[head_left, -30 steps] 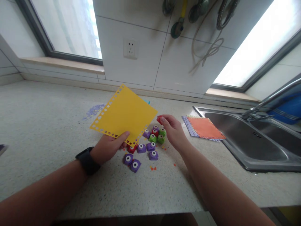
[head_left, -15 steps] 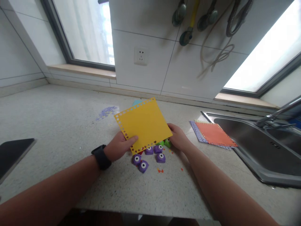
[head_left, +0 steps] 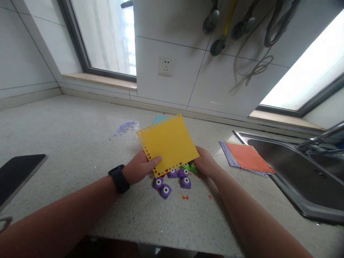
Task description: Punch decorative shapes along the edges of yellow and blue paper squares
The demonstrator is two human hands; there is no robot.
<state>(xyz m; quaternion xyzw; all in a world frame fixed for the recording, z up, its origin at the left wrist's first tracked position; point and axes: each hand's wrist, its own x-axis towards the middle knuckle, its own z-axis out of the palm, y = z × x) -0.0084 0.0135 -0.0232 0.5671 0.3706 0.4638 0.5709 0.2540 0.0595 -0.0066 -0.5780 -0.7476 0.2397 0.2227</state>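
head cam | worn on head | faces forward, down | near hands (head_left: 140,167), above counter (head_left: 80,132)

A steel sink (head_left: 290,179) is let into the right part of the worktop (head_left: 80,143), its rim's left corner near the worktop's back edge, a tap (head_left: 303,146) standing on it. Toward the left — well in front of the back left corner — lies a dark flat slab (head_left: 18,173). Above the back edge, between one window (head_left: 104,39) and another window (head_left: 303,68), the tiled wall (head_left: 161,93) has a socket (head_left: 166,66), a yellow pipe (head_left: 229,18) and a looped cord (head_left: 258,68).
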